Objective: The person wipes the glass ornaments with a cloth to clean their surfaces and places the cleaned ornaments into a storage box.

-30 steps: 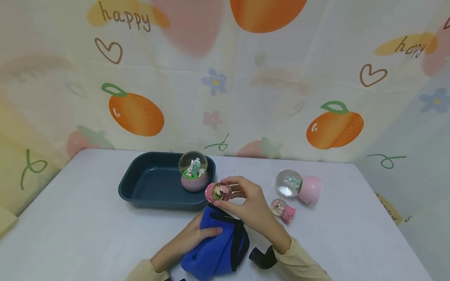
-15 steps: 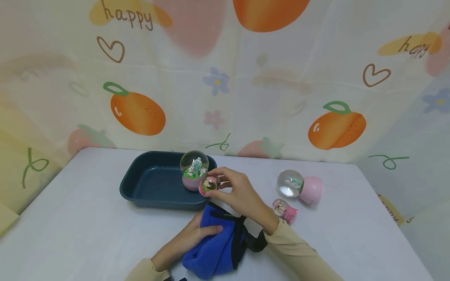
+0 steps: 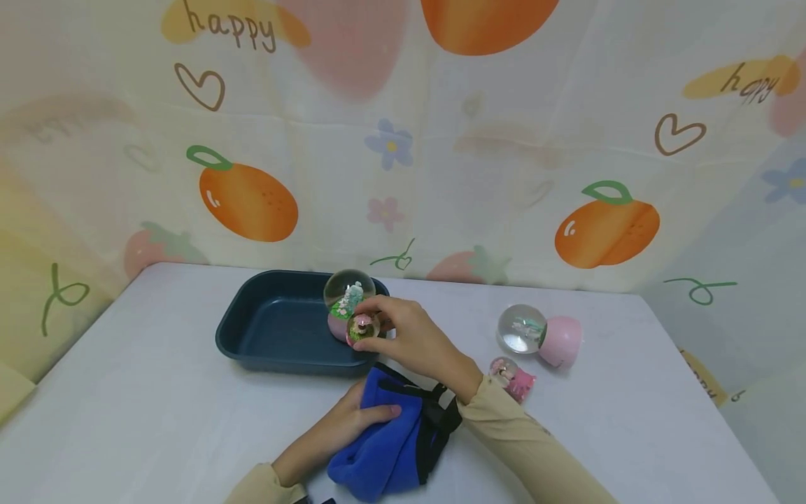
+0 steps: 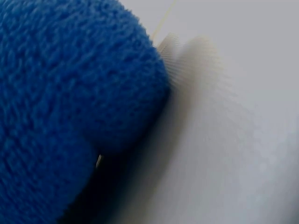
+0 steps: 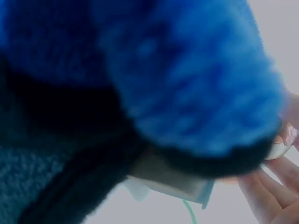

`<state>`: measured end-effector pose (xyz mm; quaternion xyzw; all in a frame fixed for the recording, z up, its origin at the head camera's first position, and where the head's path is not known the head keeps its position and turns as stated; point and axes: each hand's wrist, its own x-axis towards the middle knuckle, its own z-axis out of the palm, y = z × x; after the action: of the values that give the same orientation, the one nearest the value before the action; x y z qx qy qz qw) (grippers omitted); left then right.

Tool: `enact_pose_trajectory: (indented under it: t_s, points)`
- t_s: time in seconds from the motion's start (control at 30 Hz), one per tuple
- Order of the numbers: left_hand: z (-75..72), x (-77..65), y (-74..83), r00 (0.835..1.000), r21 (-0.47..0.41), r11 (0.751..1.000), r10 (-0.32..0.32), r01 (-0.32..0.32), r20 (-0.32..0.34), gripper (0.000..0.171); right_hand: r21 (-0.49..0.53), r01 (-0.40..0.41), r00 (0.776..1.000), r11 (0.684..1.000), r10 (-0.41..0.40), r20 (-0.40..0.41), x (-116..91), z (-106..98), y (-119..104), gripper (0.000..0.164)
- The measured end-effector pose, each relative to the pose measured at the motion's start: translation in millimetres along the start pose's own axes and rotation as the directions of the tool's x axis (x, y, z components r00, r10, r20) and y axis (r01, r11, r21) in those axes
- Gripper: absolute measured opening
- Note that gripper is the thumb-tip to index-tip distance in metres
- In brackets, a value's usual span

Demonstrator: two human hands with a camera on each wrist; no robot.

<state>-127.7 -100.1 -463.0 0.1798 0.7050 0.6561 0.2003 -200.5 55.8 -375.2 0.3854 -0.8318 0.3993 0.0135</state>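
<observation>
My right hand (image 3: 415,339) pinches a small pink snow globe (image 3: 363,326) between thumb and fingers, over the right end of a dark blue tray (image 3: 271,362). Behind it, a larger snow globe (image 3: 345,287) with a pink base stands upright in the tray, partly covered by the small one and my fingers. My left hand (image 3: 346,423) grips a blue fleece cloth (image 3: 378,458) with black edging, just in front of the tray. Blue fleece (image 4: 70,70) fills much of the left wrist view. In the right wrist view it hides most of the scene, leaving some right fingers (image 5: 266,196) showing.
To the right, a large snow globe (image 3: 521,329) with a pink base (image 3: 560,341) lies on its side. A second small pink snow globe (image 3: 520,383) lies nearer, just beyond the right sleeve (image 3: 522,441). A printed fabric backdrop (image 3: 478,161) hangs behind the white table (image 3: 630,420).
My right hand has carried the small snow globe left and slightly up, from above the cloth to the larger snow globe in the tray. My left hand keeps its grip on the cloth.
</observation>
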Motion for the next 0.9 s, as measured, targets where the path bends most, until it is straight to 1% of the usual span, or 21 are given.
enact_pose_trajectory:
  t_s: [0.17, 0.33, 0.5, 0.6, 0.73, 0.83, 0.9]
  points:
    - [0.4, -0.9, 0.7, 1.000, -0.005, 1.000, -0.005, 0.005, -0.002, 0.054, -0.050, -0.010, 0.997, 0.999, 0.014, 0.075, 4, 5, 6, 0.047]
    - [0.2, -1.2, 0.5, 1.000, -0.002, 1.000, 0.001, -0.001, 0.002, 0.054, -0.101, -0.010, 0.992, 0.995, 0.022, 0.121, 5, 10, 9, 0.045]
    - [-0.5, -1.6, 0.1, 1.000, -0.014, 1.000, 0.014, -0.014, 0.015, 0.053, -0.126, 0.001, 0.987, 0.992, 0.020, 0.159, 6, 13, 7, 0.046]
    - [-0.4, -1.5, -0.1, 1.000, -0.013, 1.000, 0.016, -0.015, 0.015, 0.054, -0.154, -0.002, 0.986, 0.988, 0.028, 0.167, 6, 14, 8, 0.048]
    - [0.1, -1.2, -0.4, 1.000, -0.006, 1.000, 0.008, -0.008, 0.006, 0.055, -0.185, 0.021, 0.987, 0.983, 0.009, 0.161, 7, 14, 11, 0.047]
    - [0.1, -0.6, -0.6, 1.000, -0.004, 1.000, 0.008, -0.008, 0.000, 0.055, -0.195, 0.042, 0.987, 0.980, -0.011, 0.160, 8, 14, 11, 0.038]
    - [0.2, -0.3, -0.6, 1.000, -0.002, 1.000, 0.008, -0.008, -0.005, 0.055, -0.187, 0.039, 0.988, 0.982, -0.009, 0.156, 9, 13, 11, 0.032]
